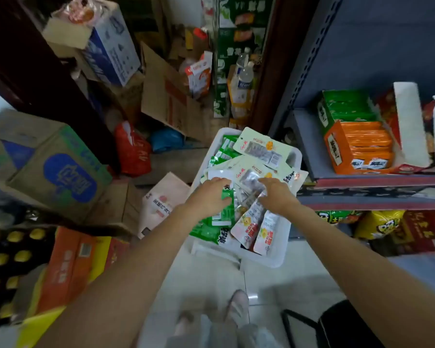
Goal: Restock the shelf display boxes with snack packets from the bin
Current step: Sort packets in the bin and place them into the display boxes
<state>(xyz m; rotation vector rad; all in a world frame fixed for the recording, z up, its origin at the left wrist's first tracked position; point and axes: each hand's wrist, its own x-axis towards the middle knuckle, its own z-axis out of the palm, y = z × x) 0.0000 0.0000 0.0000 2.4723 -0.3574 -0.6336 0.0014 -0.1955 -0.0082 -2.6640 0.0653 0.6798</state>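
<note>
A white plastic bin [276, 257] stands on the floor beside the shelf, heaped with green, cream and white-red snack packets [259, 149]. My left hand [209, 197] lies palm down on a green packet [224, 212] in the middle of the heap, fingers curled over its edge. My right hand [276, 194] reaches into the heap just to the right, its fingers on a clear-windowed packet [249, 182]; whether they grip it is hidden. On the shelf to the right sit an orange display box [337, 151] full of orange packets and a green display box [324, 114] behind it.
Grey metal shelving [374, 182] runs along the right, with more snack bags on its lower level. Cardboard cartons [58, 172] crowd the left and back, and a red bag [133, 149] lies on the floor. My feet [236, 307] stand on pale tiles below the bin.
</note>
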